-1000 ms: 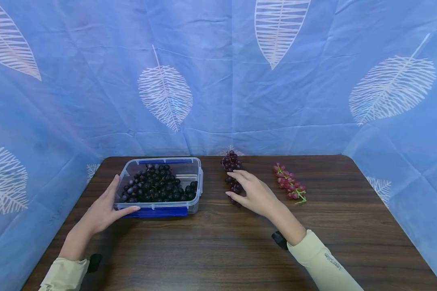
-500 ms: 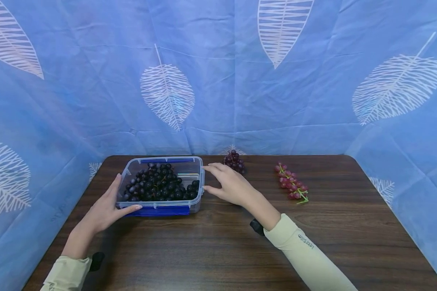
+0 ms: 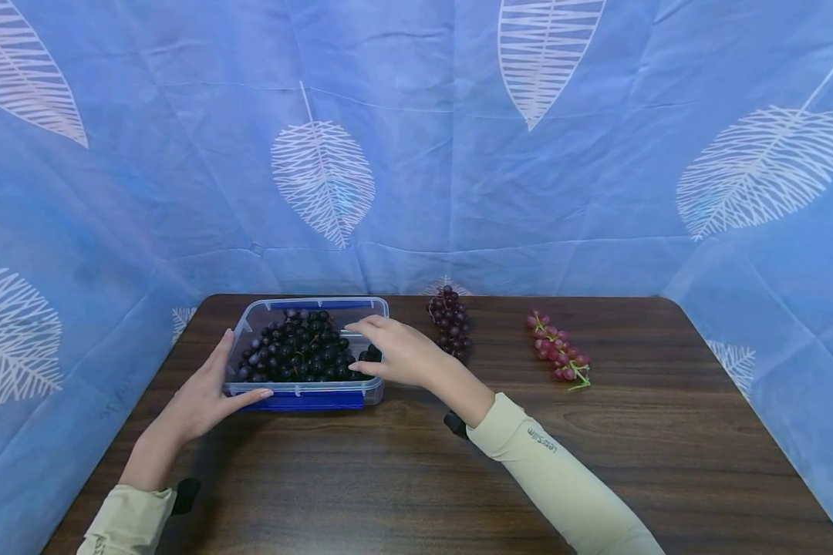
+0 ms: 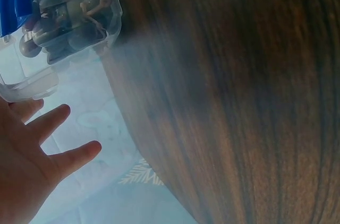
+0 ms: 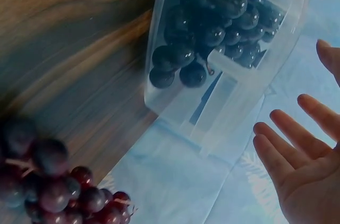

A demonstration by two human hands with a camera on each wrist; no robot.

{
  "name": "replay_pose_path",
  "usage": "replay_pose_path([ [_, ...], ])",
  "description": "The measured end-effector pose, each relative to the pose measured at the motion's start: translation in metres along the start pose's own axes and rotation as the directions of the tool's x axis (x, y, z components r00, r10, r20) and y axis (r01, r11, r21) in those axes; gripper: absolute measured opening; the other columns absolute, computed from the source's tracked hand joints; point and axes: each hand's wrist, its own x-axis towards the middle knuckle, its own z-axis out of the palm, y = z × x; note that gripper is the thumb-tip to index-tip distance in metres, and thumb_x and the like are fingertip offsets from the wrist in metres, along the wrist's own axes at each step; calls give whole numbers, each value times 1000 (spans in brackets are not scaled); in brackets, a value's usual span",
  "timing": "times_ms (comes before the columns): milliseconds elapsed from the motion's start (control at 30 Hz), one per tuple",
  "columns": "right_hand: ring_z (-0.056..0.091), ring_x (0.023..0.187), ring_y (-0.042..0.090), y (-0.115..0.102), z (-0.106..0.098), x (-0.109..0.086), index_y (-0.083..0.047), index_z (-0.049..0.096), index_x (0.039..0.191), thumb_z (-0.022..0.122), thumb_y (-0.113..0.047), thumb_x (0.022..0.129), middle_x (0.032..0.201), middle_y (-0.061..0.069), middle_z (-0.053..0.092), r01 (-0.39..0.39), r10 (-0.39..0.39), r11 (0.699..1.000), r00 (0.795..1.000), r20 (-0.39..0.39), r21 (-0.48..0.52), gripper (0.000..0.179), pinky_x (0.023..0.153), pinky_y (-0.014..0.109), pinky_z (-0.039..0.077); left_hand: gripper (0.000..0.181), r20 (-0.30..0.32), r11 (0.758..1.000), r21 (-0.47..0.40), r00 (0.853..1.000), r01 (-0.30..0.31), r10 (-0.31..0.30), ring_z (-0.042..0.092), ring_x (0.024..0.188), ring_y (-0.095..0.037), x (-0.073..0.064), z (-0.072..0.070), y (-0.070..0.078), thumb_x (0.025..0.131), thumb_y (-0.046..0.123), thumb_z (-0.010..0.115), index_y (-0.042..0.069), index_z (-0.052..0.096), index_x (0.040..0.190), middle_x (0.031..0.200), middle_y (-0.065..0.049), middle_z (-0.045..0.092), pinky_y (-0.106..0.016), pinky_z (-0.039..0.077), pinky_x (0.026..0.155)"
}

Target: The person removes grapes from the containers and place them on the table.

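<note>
A clear plastic food container (image 3: 373, 395) with blue latches stands at the back left of the table and holds a bunch of black grapes (image 3: 295, 345). My left hand (image 3: 193, 401) rests against its left end, the thumb along the front rim and the other fingers extended. Over the container's right end hovers my right hand (image 3: 406, 354), its fingers spread and nothing between them, as the right wrist view also shows. Just right of the container lies a bunch of dark red grapes (image 3: 450, 317). Further right is a lighter red bunch (image 3: 555, 347) with a green stem.
The dark brown wooden table (image 3: 389, 486) runs back to a blue cloth backdrop (image 3: 416, 193) with white leaf prints. More of the cloth hangs at both sides. The container stands close to the table's back edge.
My right hand has moved left from over the dark red grapes to above the container's right end, leaving that bunch lying on the table. My left hand keeps its place at the container.
</note>
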Motion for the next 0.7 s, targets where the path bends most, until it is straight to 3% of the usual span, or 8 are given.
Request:
replay_pose_path([
  [367, 61, 134, 25, -10, 9, 27, -15, 48, 159, 75, -40, 99, 158, 12, 52, 21, -7, 996, 989, 148, -92, 71, 105, 40, 55, 128, 3, 1000, -5, 1000, 0, 0, 27, 148, -64, 0, 1, -1, 93, 67, 69, 9, -16, 168, 174, -31, -1, -81, 32, 110],
  [700, 57, 140, 26, -16, 23, 44, -22, 45, 162, 83, -25, 93, 160, 12, 50, 45, 7, 975, 973, 233, -217, 79, 105, 38, 56, 128, 4, 1000, 1, 1000, 5, -5, 28, 147, -64, 0, 1, -1, 93, 68, 69, 9, -16, 168, 173, -32, 1, -81, 34, 108],
])
